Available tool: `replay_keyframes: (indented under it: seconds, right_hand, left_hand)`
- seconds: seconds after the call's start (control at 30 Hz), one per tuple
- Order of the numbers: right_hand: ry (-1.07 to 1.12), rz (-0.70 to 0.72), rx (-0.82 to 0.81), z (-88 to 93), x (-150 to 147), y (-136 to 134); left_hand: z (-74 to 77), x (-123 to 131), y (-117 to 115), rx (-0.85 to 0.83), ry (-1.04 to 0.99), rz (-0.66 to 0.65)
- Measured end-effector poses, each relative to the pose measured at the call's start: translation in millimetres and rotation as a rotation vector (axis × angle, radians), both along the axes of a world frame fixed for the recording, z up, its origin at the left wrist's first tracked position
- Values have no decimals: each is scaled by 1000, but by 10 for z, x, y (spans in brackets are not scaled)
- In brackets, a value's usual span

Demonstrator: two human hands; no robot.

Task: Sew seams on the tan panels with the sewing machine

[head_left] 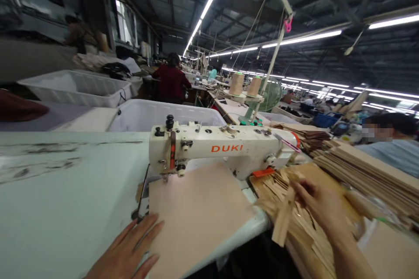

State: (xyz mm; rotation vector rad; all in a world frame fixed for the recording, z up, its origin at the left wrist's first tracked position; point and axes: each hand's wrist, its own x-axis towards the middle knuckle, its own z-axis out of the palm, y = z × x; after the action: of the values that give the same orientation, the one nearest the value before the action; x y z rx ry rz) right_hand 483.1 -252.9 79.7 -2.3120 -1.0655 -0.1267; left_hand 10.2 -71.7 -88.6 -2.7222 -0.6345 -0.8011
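Rests left hand (127, 248) flat, fingers spread, on the near edge of the tan panel (196, 213) lying on the tabletop (65, 209) below the sewing machine (225, 148); pinches one strip (282, 222) with right hand (322, 202) over the strip pile (271, 183) beside it. Could skew the loose panel through a sliding palm; could drag neighbouring strips off the pile.

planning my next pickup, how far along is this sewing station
Done: a tan panel lies flat under the sewing machine. In hand: the left hand presses the panel's near edge, the right hand pinches a strip from the pile. Left: the strip is not yet on the panel; stacks wait at right.
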Motion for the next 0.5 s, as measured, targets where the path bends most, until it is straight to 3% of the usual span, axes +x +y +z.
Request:
replay_keyframes:
  seconds: [0.17, 0.33, 0.43, 0.5]
  right_hand:
    - [-177, -108, -80, -161, 195, 261]
    - [-246, -224, -120, -170, 311, 148]
    - [-288, -323, -96, -118, 118, 33]
    - [-289, -272, -112, -203, -182, -54]
  left_hand:
    - [75, 112, -101, 14, -34, 21]
    - [139, 124, -113, 1, 24, 36]
    - [158, 107, -128, -25, 56, -6]
    - [151, 92, -152, -79, 74, -50]
